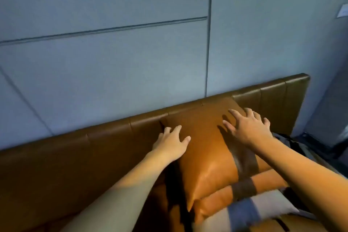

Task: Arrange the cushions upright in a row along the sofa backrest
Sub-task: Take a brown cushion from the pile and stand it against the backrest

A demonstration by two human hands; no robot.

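An orange-brown leather cushion [205,149] leans against the brown leather sofa backrest [105,137], on top of a pile. My left hand [172,142] rests on its upper left edge with fingers spread. My right hand [246,128] lies flat on its upper right part, fingers apart. Below it lies a second orange cushion [216,201], and under that a grey cushion [263,207]. Dark shadows of my arm cross the cushions. Neither hand grips anything.
A blue-grey panelled wall [113,62] rises behind the backrest. The sofa seat [56,194] stretches to the left. At the right end of the sofa lie dark objects [293,147] and the floor [335,118] beyond. A white paper [342,11] hangs on the right wall.
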